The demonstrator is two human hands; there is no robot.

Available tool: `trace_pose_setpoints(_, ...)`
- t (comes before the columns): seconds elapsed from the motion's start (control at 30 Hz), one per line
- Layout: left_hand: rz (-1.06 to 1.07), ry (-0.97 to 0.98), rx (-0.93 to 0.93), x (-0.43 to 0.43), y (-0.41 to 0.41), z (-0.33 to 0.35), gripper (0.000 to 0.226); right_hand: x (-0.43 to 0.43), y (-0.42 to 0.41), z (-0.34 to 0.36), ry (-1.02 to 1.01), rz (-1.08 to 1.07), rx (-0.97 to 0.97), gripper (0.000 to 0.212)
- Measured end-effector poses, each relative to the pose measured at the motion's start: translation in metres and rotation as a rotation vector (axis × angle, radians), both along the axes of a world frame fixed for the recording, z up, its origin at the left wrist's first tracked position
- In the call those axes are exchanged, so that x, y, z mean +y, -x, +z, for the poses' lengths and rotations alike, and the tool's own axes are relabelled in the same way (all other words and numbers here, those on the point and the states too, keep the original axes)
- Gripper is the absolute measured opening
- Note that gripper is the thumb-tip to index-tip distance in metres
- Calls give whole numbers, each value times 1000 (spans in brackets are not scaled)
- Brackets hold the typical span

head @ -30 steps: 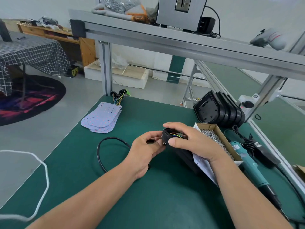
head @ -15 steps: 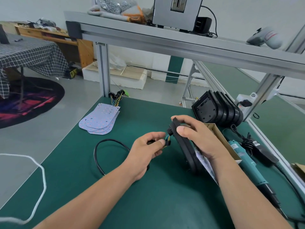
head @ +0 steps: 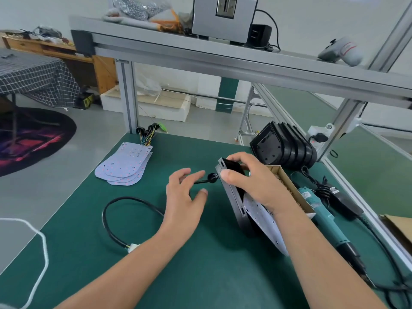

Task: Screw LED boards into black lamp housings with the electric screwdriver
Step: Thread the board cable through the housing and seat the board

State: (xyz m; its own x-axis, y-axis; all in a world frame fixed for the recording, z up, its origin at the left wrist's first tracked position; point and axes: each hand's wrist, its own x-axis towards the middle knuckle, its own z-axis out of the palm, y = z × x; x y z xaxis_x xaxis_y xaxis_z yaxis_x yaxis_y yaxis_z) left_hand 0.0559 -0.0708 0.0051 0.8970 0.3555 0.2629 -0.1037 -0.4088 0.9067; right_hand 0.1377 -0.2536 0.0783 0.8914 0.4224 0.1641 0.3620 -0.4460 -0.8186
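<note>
Nearest, just beside the left forearm: white plug end of a black cable (head: pixel 116 219), looped on the green mat (head: pixel 200 275). Next out, left hand (head: pixel 185 197) open, fingers spread, holding nothing, fingertips just short of the cable gland (head: pixel 211 177). Immediately to its right, right hand (head: pixel 252 184) gripping the black lamp housing (head: pixel 231 197) by its upper end, thumb on the near face. Housing stood on edge and tilted, long axis running from the right fingers back toward the right forearm; LED board (head: pixel 263 221) on its far side, under the right wrist. By judgement, to be laid flat with the board up before any screw goes in: right hand already on it, left the nearer to the gland. Right of the right forearm, electric screwdriver (head: pixel 323 221) lying untouched, cardboard box (head: pixel 287 186) between it and the housing. Farther out, beyond the right hand, stack of housings (head: pixel 283 148); beyond the left, pile of LED boards (head: pixel 124 166).
</note>
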Motion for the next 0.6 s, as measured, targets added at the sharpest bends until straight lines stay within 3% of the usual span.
trace_pose_setpoints(0.1,0,4,-96,2,5,9,40,-2,-3,0,-31,-47,8,38)
trace_pose_setpoints(0.23,42,-352,-36,17,5,19,40,-10,-8,-4,-68,-98,31,41)
trace_pose_setpoints(0.33,133,-375,18,38,3,28,38,-11,-8,-5,-85,-129,41,41)
trace_pose_setpoints(0.5,90,-406,345,68,6,32,28,-14,-10,-3,-142,-216,23,39)
trace_pose_setpoints(0.6,-19,-460,409,73,9,30,31,-18,-13,1,-259,-319,0,40)
